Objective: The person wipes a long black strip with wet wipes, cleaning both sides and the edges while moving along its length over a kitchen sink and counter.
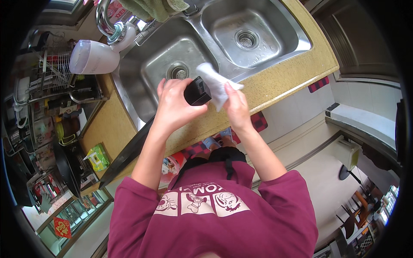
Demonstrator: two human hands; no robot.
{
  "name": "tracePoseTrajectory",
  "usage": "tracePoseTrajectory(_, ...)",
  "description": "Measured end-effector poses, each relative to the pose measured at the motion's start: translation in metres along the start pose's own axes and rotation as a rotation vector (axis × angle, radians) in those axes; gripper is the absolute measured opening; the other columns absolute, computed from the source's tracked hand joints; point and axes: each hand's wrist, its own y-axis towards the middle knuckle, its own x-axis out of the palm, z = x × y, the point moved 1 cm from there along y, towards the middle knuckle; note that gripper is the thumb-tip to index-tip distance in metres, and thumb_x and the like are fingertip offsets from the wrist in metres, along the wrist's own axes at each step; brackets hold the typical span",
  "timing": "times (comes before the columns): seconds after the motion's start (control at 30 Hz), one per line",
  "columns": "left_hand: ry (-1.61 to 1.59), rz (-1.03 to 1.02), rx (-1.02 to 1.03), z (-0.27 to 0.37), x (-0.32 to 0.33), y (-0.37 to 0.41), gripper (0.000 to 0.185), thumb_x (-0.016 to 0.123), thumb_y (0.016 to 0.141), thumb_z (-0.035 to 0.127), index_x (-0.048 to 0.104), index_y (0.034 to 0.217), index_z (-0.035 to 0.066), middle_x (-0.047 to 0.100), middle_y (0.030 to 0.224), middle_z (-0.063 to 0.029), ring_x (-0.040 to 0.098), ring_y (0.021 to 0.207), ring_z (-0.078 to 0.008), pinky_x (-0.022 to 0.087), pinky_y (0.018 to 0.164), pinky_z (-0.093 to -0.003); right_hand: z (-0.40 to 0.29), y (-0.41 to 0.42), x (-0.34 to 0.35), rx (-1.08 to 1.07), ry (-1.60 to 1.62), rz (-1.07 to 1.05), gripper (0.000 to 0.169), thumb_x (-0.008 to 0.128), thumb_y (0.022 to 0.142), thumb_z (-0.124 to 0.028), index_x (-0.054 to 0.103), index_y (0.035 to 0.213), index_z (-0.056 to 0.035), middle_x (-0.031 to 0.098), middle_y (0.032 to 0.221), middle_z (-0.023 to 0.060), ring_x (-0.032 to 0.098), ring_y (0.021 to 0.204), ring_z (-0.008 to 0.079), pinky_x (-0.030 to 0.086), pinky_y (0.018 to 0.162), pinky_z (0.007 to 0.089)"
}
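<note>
My left hand [176,100] grips a small black box-shaped container [197,92] over the front rim of the left sink basin [151,67]. Its fingers wrap the far side, with the thumb along the near edge. Just to the right, my right hand [237,103] pinches a crumpled white cloth or paper towel [215,84]. The towel hangs close beside the container's right end; whether they touch I cannot tell. A long black panel-like object [124,159] slants across the counter, partly hidden by my left forearm.
A chrome faucet [102,19] with a white filter [95,58] stands left of the basins. The right sink basin [222,25] adjoins. A green wipes packet [98,157] rests on the yellow counter [277,75]. A black pan [66,167] and dish rack [51,69] crowd the left side.
</note>
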Motion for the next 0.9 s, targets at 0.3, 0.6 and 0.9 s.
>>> tracePoseTrajectory(0.3,0.02,0.026,0.024,0.0,0.017,-0.001,0.06,0.073,0.048,0.032,0.061,0.095,-0.004,0.059,0.09,-0.0164,0.053,0.097,-0.0283,0.021,0.102,-0.0481,0.016,-0.004,0.002,-0.059,-0.395,0.03,0.04,0.042,0.092,-0.027,0.055,0.076,0.0075,0.053,0.063,0.0068,0.047,0.062,0.0116,0.038,0.057,0.0305)
tracePoseTrajectory(0.6,0.036,-0.09,-0.027,0.0,0.039,-0.003,0.06,0.073,0.05,0.033,0.06,0.097,-0.003,0.058,0.092,-0.0158,0.054,0.096,-0.0281,0.02,0.103,-0.0479,0.017,-0.024,-0.01,0.005,-0.462,0.104,0.039,0.042,0.093,-0.027,0.055,0.08,0.0073,0.053,0.067,0.0071,0.046,0.068,0.0109,0.039,0.062,0.0297)
tracePoseTrajectory(0.9,0.039,-0.089,-0.018,-0.009,0.053,-0.007,0.065,0.076,0.051,0.041,0.061,0.097,-0.002,0.06,0.091,-0.0154,0.053,0.098,-0.0288,0.019,0.102,-0.0502,-0.005,-0.036,-0.028,0.213,-0.194,0.12,0.034,0.04,0.092,-0.02,0.051,0.109,0.0073,0.057,0.105,0.0113,0.053,0.097,0.0163,0.04,0.085,0.0281)
